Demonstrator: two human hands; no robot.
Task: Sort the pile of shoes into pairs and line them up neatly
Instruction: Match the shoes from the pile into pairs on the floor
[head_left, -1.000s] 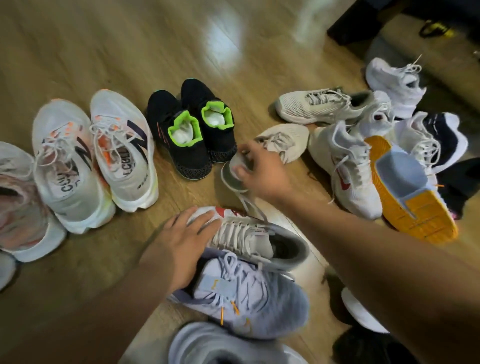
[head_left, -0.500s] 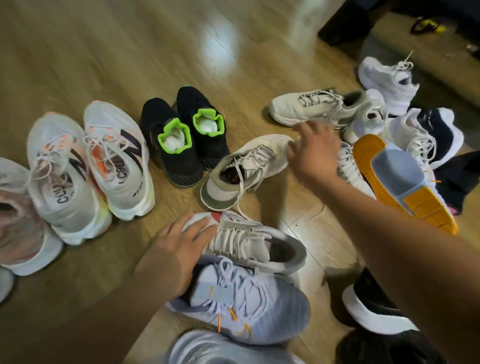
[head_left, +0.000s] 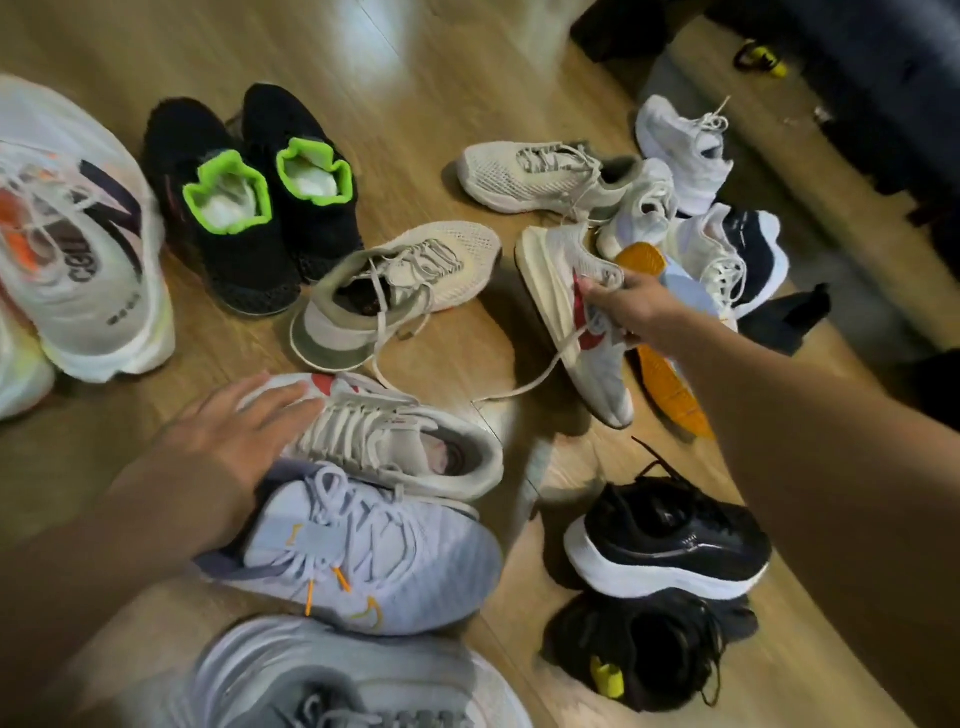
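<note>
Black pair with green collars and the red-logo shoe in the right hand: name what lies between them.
Head view: a beige mesh shoe lies between the black pair and the red-logo shoe that the right hand grips.

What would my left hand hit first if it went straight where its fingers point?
Your left hand lies on the toe of the white shoe with red trim. Past that toe, it would probably meet the nearer beige mesh shoe just beyond, though depth is unclear.

Left arm enters from lower left; my left hand (head_left: 228, 441) lies flat at centre-left, fingers straight. Right arm crosses from lower right; my right hand (head_left: 631, 312) curls its grip round a white shoe (head_left: 597, 374).
</note>
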